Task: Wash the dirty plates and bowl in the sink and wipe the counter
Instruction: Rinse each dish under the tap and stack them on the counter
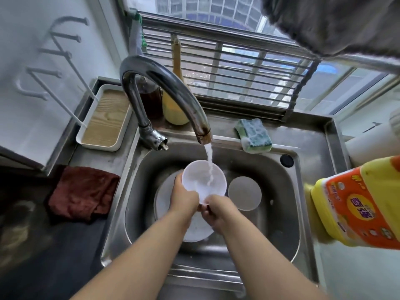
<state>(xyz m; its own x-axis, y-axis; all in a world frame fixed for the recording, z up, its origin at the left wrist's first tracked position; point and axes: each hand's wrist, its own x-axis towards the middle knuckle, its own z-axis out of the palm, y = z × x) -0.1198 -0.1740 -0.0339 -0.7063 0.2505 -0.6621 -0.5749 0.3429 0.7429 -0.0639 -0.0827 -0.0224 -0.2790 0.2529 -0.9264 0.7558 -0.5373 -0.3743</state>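
Bowl (204, 180), tilted mouth-up under the tap stream (209, 167), gripped by left hand (184, 197) at its left rim and right hand (216, 207) at its near edge, directly above the plates (194, 226).

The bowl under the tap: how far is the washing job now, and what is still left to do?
Nothing can be confirmed as finished. In hand: both hands, left hand and right hand, hold the white bowl under the running faucet. Left: a plate lies in the sink under the hands, and the counter wipe is still to come; the sponge and the red cloth lie untouched.
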